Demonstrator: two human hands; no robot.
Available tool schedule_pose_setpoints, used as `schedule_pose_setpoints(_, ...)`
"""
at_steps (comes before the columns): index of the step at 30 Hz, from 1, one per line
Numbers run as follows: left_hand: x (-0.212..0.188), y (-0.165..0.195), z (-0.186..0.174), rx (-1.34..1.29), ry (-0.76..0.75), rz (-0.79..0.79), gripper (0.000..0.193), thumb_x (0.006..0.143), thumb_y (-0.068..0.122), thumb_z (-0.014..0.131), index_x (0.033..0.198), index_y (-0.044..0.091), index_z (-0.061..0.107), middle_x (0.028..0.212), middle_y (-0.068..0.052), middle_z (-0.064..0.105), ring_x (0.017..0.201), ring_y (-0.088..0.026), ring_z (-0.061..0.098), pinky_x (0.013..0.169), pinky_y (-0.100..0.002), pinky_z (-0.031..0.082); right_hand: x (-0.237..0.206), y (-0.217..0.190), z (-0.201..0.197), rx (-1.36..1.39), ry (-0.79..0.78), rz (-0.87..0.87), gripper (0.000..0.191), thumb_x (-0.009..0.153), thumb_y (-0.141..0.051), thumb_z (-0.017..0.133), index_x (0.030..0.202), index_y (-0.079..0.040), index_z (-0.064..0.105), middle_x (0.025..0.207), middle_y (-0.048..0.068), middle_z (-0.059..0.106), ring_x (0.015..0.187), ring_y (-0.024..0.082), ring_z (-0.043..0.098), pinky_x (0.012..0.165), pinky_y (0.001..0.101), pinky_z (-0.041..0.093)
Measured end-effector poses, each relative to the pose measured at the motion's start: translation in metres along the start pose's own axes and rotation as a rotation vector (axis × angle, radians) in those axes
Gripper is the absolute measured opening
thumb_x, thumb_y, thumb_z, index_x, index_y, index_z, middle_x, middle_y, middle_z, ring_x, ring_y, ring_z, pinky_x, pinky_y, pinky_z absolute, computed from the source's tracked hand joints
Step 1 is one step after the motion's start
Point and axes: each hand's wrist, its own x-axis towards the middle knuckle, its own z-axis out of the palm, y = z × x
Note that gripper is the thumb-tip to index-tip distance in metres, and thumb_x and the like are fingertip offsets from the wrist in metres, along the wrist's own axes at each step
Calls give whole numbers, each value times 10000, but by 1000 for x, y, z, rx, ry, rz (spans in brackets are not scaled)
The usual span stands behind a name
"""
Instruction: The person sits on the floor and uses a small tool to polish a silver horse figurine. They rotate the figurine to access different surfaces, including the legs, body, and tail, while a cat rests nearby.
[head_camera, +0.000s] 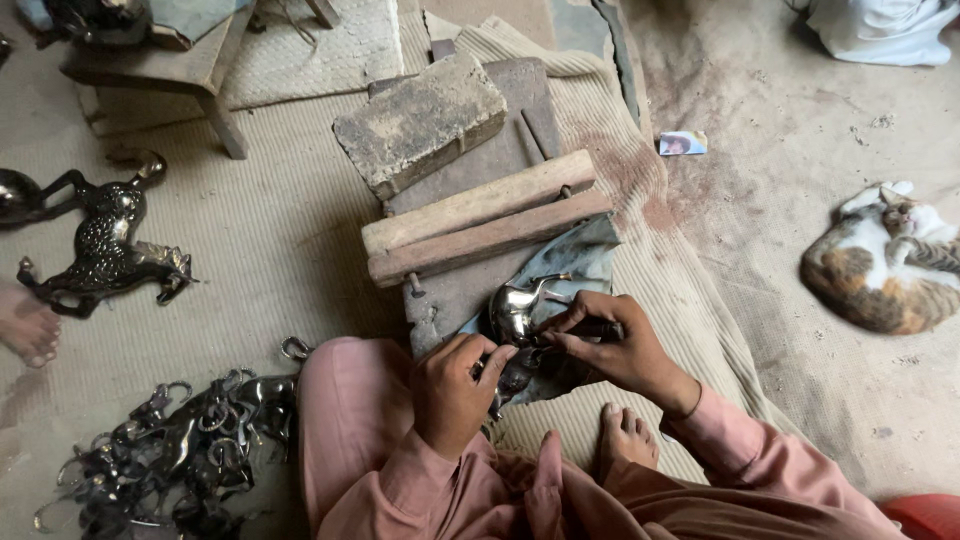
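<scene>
Brass figurine (515, 310) between both hands (530, 365)

Just ahead of both hands, 2 wooden bars (487, 228) and a brick (420, 122) block the way forward. A heap of dark metal pieces (175, 460) crowds the left, with a metal horse figure (105, 245) beyond it. Bare floor (760, 220) opens to the right as far as the curled cat (885, 265).

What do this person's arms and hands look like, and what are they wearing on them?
Both arms are covered by long, loose sleeves of dusty pink cloth that end at the wrists. The left hand and right hand are bare: no gloves, and no rings, watch or bracelet that I can make out. The same pink cloth covers the knees.
</scene>
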Motion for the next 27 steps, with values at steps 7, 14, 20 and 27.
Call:
schedule_pose_setpoints(7, -1, 2, 1, -2, 31, 3, 241, 832, 188, 843, 761, 39, 668, 754, -110, 687, 656, -326, 658, 563, -410, 498, -3, 0, -7, -92, -65, -63, 94, 853, -4, 783, 894, 21, 702, 971, 111, 810, 888, 154, 784, 754, 274, 613)
schedule_pose_setpoints(14, -3, 0, 3, -46, 39, 5, 237, 874, 193, 819, 786, 43, 658, 785, -116, 680, 698, -336, 662, 605, -419, 505, -3, -3, -6, -146, -80, -103, 100, 848, -7, 782, 909, 9, 705, 1018, 123, 808, 910, 192, 801, 768, 291, 622)
schedule_pose_setpoints(20, -6, 0, 4, -1, 56, 27, 239, 867, 201, 820, 786, 43, 660, 781, -125, 673, 706, -352, 653, 610, -433, 498, -1, -16, -12, -208, -203, -195, 146, 848, -25, 774, 979, 5, 717, 1058, 124, 799, 945, 204, 803, 823, 310, 621)
schedule_pose_setpoints(27, -9, -4, 8, 9, 53, 7, 259, 882, 198, 831, 793, 32, 653, 779, -116, 670, 669, -327, 644, 581, -422, 494, 15, -26, -20, -295, -326, -65, 156, 830, -53, 807, 970, -48, 738, 829, 77, 756, 686, 161, 708, 658, 296, 561)
